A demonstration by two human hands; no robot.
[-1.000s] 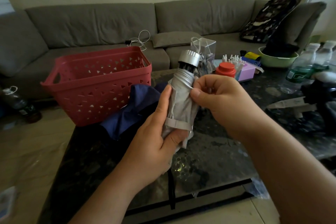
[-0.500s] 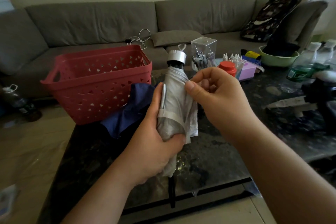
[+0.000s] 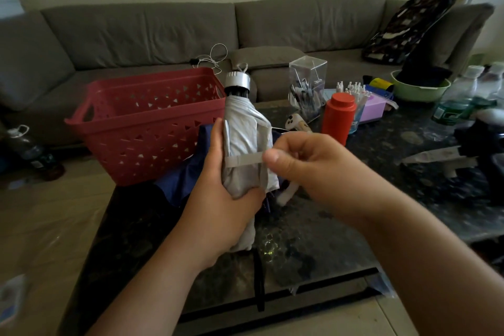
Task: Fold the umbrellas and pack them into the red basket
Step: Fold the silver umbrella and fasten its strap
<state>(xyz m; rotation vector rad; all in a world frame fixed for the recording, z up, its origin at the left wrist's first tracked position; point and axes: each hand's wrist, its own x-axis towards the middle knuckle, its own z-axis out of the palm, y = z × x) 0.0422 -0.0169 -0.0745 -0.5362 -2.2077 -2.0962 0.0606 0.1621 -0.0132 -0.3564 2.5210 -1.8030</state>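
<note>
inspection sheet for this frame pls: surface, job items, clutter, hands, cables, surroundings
Surface: dark speckled table, glossy.
Job's things: grey umbrella folded, held upright above the table, strap drawn across it; blue umbrella lying loose beside the red basket; no umbrella seen in the basket.
Clutter: orange bottle, clear pen holder, green bowl, water bottles, pink box.
Hands: left hand has its grip round the grey umbrella; right hand pinches the strap end.
Cables: white cable on the sofa.
Surroundings: grey sofa behind the table; bottle on the floor.
</note>
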